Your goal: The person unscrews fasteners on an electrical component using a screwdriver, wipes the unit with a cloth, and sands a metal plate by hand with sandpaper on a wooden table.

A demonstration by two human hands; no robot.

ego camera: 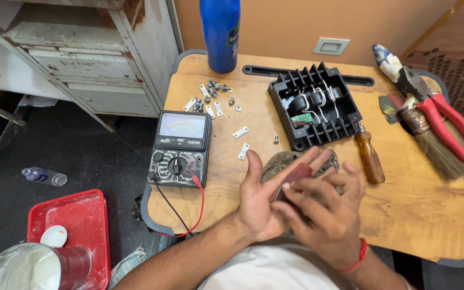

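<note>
One wooden table (404, 215) with a grey rim fills the centre and right of the frame. At the upper left stands one worn white cabinet (81, 59). One red tray (89, 225) lies at the lower left, one metal cup (28, 268) beside it. One black ribbed housing (313, 104) with white wires sits in the upper centre, one blue bottle (220, 32) up and left of it. One analogue multimeter (180, 147) lies left of centre, with one red and one black lead. At the right edge lie one brush (436, 142) and one pair of red-handled pliers (441, 107); one wooden-handled screwdriver (369, 156) lies nearer centre. In the lower centre, the left hand (261, 198) is spread open, palm up, cradling one small dark reddish block (292, 180); the right hand (331, 215) presses its fingers onto it. About a dozen small screws and metal plates (213, 96) lie scattered above the multimeter.
</note>
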